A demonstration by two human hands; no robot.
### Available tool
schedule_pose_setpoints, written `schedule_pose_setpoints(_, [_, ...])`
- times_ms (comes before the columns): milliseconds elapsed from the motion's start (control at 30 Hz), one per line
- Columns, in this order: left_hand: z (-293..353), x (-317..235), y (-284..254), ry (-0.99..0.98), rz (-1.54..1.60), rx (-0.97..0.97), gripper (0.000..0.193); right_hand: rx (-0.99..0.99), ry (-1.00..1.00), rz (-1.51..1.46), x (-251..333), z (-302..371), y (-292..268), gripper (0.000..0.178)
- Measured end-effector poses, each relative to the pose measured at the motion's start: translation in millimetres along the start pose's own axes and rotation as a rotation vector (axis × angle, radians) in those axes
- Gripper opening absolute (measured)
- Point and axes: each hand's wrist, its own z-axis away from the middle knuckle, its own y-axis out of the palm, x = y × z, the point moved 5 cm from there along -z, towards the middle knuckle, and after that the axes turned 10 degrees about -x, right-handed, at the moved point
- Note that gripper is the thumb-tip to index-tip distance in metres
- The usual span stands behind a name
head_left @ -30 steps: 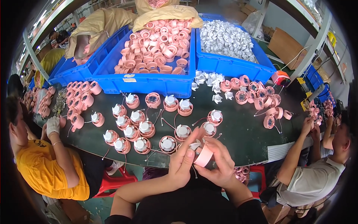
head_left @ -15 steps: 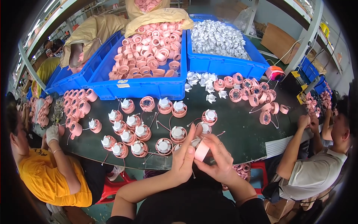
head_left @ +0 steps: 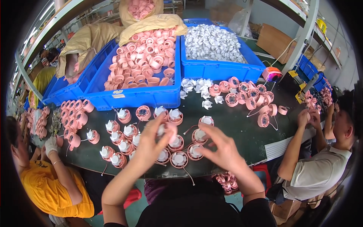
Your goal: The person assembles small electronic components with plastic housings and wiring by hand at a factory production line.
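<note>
My left hand (head_left: 148, 140) grips a pink ring-shaped housing (head_left: 172, 132) with a white part in it, blurred by motion, above the rows on the table. Apart from it, my right hand (head_left: 225, 150) is open, thumb and fingers spread, holding nothing visible. Its fingertips are close to a pink housing with a white fan wheel (head_left: 195, 151); whether they touch it I cannot tell. More such housings stand around both hands, most with white wheels and trailing wires. One housing (head_left: 143, 112) has no white wheel and shows its dark inside.
Blue bins hold pink rings (head_left: 145, 62) and white fan wheels (head_left: 213, 43). Loose white wheels (head_left: 196, 86) and pink housings with wires (head_left: 251, 94) lie before them. People work at the left (head_left: 53, 181) and right (head_left: 321, 170). The table's near edge curves below my hands.
My hands, together around one pink housing before, have separated. The left has carried a housing left and away from me; the right has let go and spread its fingers. The view has shifted slightly.
</note>
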Motion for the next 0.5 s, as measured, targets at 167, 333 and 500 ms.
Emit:
schedule_pose_setpoints(167, [-0.9, 51.7, -6.3, 0.088, -0.383, 0.055, 0.060, -0.133, 0.082, 0.444, -71.3, -32.6, -36.0, 0.030])
schedule_pose_setpoints(333, [-2.9, 40.8, 1.7, 0.132, -0.347, 0.309, 0.060, -0.108, 0.066, 0.733, -141.1, -62.1, -47.2, 0.053])
schedule_pose_setpoints(500, [-30.0, 61.7, -16.5, 0.188, -0.754, 0.120, 0.041, 0.065, 0.041, 0.889, -177.1, -68.9, -17.5, 0.059])
